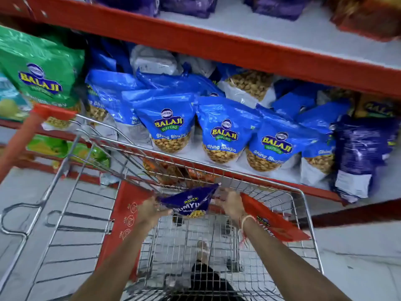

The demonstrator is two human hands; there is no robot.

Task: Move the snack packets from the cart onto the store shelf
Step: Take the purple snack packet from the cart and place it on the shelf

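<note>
Both my hands reach into the wire cart (308, 216). My left hand (149, 210) grips the left edge of a dark purple snack packet (188, 202), held tilted above the cart's mesh floor. My right hand (230, 203) touches that packet's right corner, fingers closed near it. A red snack packet (273, 220) leans against the cart's right side, right beside my right wrist. Past the cart's front rim, the store shelf (219, 158) carries a row of blue Shing Bhujia packets (223, 131).
A red-edged upper shelf (238, 48) overhangs the blue packets. Green packets (41, 70) sit at the left, dark purple packets (360, 157) at the shelf's right end. The cart's red handle (50, 111) and folded child seat (125, 222) lie left. Grey floor shows on both sides.
</note>
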